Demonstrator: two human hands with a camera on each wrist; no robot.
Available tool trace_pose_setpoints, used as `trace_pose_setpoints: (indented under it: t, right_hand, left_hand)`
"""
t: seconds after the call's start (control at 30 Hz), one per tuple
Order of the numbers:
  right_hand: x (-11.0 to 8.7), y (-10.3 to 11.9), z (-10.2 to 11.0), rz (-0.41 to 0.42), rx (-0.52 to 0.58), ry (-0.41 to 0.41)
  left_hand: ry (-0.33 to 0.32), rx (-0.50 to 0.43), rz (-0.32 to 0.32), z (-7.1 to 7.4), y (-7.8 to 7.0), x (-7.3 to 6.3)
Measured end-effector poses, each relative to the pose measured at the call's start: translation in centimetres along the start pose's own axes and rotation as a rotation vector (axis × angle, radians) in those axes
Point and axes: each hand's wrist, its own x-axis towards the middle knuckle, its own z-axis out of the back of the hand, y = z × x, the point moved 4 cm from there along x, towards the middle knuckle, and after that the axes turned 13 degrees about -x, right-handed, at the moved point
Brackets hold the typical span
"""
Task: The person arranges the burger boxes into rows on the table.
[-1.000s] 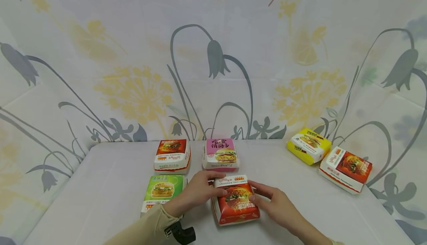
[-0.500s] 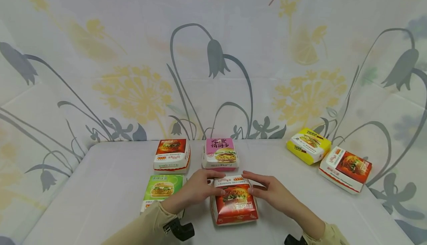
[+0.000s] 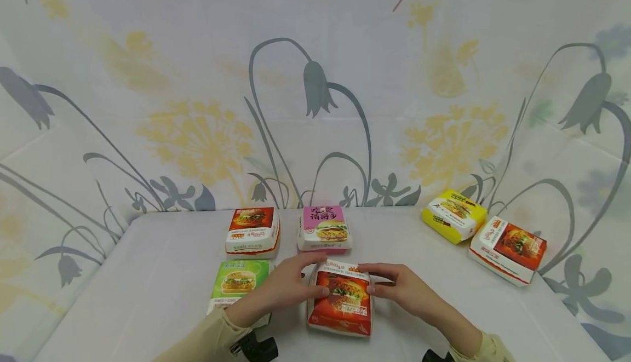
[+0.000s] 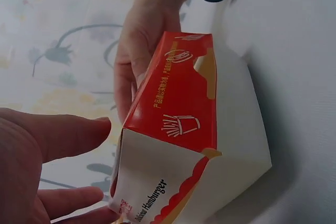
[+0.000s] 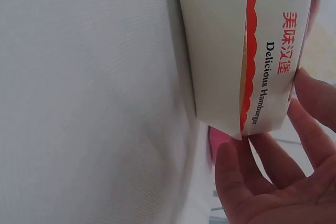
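A red and white hamburger box (image 3: 342, 296) (image 4: 181, 98) (image 5: 218, 45) lies on the white cloth between both hands, its printed top facing up. My left hand (image 3: 291, 285) (image 4: 52, 150) is at its far left corner: the fingertips reach the far edge, and the thumb lies over the top's left side. On the opposite side, my right hand (image 3: 404, 291) (image 5: 286, 182) has its thumb at the right edge and its fingers spread about the far right corner. Fingers of both hands look relaxed, not wrapped round the box.
Left of the hands, a green burger box (image 3: 238, 284) is partly covered by the left forearm. Behind stand a red and white box (image 3: 253, 233) and a pink one (image 3: 325, 229). A yellow box (image 3: 454, 216) and another red box (image 3: 509, 250) sit at far right, before a flowered curtain (image 3: 315, 148).
The hamburger box has turned from a slight slant to nearly square and shifted a little left. The right hand has moved up from its side to its far right corner.
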Motion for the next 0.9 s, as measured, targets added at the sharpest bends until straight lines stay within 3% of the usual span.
trace_pose_setpoints:
  t: [0.23, 0.67, 0.9]
  right_hand:
    - [-0.4, 0.0, -0.2, 0.012, -0.036, -0.013]
    - [-2.3, -0.3, 0.1, 0.023, -0.092, -0.038]
    - [-3.5, -0.2, 0.2, 0.038, -0.135, -0.029]
  left_hand:
    - [-0.017, 0.121, 0.007, 0.1, -0.3, -1.2]
    - [-0.032, 0.064, 0.01, 0.0, -0.3, -1.1]
    - [-0.066, 0.102, 0.017, 0.0, 0.0, -0.7]
